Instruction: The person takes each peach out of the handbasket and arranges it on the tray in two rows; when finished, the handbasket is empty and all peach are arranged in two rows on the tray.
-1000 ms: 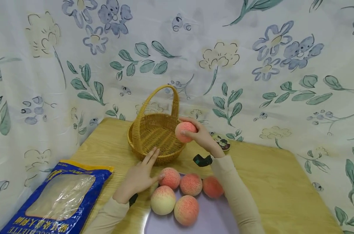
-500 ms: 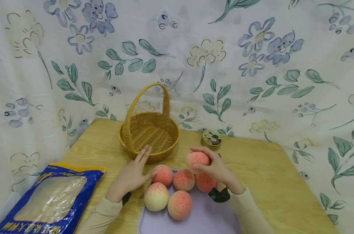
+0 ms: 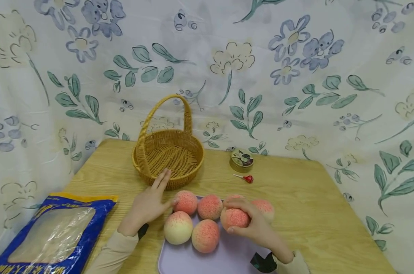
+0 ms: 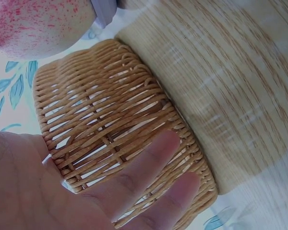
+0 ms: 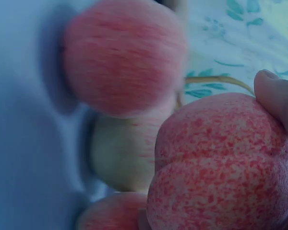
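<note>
My right hand [image 3: 256, 228] grips a pink peach [image 3: 237, 218] low over the lilac tray [image 3: 234, 255]. In the right wrist view, this held peach [image 5: 221, 163] has a crease down its side, with a thumb or finger at its edge. Several other peaches lie on the tray, including a pale one [image 3: 178, 227] and a pinker one [image 3: 205, 236]. My left hand [image 3: 147, 207] has its fingers extended to the front wall of the wicker basket [image 3: 181, 182], its thumb by a peach [image 3: 185, 202]. In the left wrist view, two straight fingers lie against the weave [image 4: 96, 110].
A blue pasta bag [image 3: 56, 232] with a clear window lies at the left. Behind the tray are a round tin [image 3: 241, 160] and a red lollipop [image 3: 248, 179]. A flowered cloth [image 3: 207, 76] hangs behind the wooden table [image 3: 313, 213].
My right hand has carried the peach from the basket's right rim down and rightward to the tray. The lollipop and the rear right peach have come into sight. My left hand keeps its place.
</note>
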`<state>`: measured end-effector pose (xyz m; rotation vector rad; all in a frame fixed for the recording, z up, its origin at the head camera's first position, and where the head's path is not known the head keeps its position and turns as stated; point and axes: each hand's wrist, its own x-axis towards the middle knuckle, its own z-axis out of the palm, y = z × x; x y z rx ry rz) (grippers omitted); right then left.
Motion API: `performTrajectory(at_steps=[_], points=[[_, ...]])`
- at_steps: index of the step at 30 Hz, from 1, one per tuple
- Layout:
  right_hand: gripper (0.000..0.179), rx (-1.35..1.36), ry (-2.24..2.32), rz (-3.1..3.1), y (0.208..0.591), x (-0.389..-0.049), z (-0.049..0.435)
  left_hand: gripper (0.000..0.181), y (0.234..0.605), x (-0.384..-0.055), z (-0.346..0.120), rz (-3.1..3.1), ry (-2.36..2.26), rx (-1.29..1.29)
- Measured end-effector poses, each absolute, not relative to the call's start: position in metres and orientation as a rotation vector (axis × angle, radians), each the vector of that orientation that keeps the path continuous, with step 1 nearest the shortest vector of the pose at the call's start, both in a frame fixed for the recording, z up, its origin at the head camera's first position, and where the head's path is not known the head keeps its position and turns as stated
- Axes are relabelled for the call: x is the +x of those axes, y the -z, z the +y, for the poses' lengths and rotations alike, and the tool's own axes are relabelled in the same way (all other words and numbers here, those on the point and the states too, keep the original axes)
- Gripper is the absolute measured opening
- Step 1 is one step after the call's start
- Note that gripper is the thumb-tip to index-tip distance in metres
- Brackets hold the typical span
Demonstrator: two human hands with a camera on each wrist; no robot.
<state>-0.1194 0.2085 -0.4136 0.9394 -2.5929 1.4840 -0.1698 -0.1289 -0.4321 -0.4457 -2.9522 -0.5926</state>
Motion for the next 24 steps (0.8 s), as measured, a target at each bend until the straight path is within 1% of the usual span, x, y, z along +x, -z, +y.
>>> performTrajectory(at_steps=[6, 10, 15, 18, 22, 24], points=[[0.052, 0.985, -1.24, -2.585, 0.436, -0.108, 0.202, 0.095, 0.429, -0.168, -0.131, -2.943, 0.61, -0.467], [0.055, 0.997, -1.108, -2.692, 0.442, -0.102, 0.199, 0.094, 0.427, -0.168, -0.132, -2.944, 0.612, -0.474], [0.055, 1.006, -1.088, -2.746, 0.441, -0.101, 0.198, 0.094, 0.427, -0.168, -0.135, -2.948, 0.603, -0.475], [0.059, 1.027, -1.063, -2.763, 0.439, -0.101, 0.198, 0.095, 0.428, -0.167, -0.136, -2.956, 0.61, -0.461], [0.068, 1.046, -0.948, -2.813, 0.427, -0.102, 0.196, 0.094, 0.428, -0.165, -0.138, -2.965, 0.6, -0.438], [0.069, 1.047, -0.872, -2.839, 0.417, -0.102, 0.196, 0.094, 0.428, -0.163, -0.139, -2.965, 0.594, -0.433]])
